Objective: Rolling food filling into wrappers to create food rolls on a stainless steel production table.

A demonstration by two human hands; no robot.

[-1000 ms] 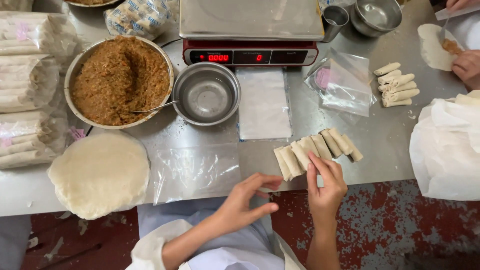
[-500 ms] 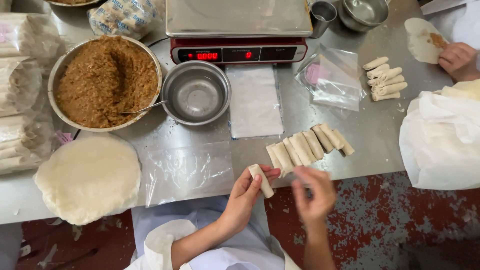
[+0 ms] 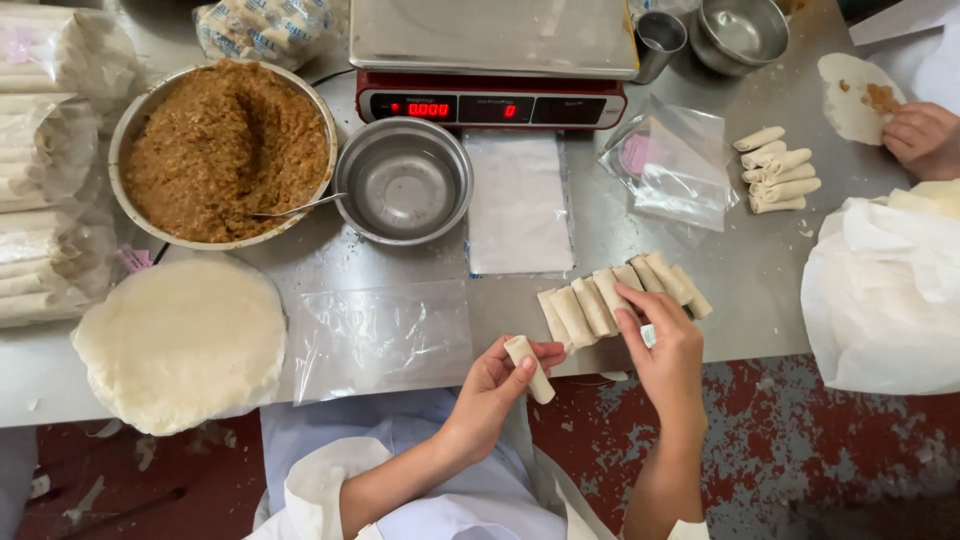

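Your left hand (image 3: 492, 385) is holding a finished pale roll (image 3: 529, 368) just off the near edge of the steel bench (image 3: 760, 270), the fingers closing around it with the thumb pressing on top, so that grip is clamped on the roll. Your right hand (image 3: 662, 352) is hovering just beside it, fingers apart and loosely curled, the fingertips touching the near end of the row of rolls (image 3: 622, 295) that is lying side by side at the bench edge; nothing is caught in that grip. To the left of the row, a clear plastic sheet (image 3: 380, 335) is lying flat, and beyond it the round stack of wrappers (image 3: 180, 340) is sitting at the corner. Behind those, the big bowl of brown filling (image 3: 225, 150) is standing with a spoon (image 3: 300, 207) leaning in it, touching the empty steel bowl (image 3: 403, 182) on its right. The red scale (image 3: 490, 70) is sitting at the back. Far right, another person's hand (image 3: 925, 138) is resting on a wrapper with filling (image 3: 858, 95), near a small pile of rolls (image 3: 778, 168).
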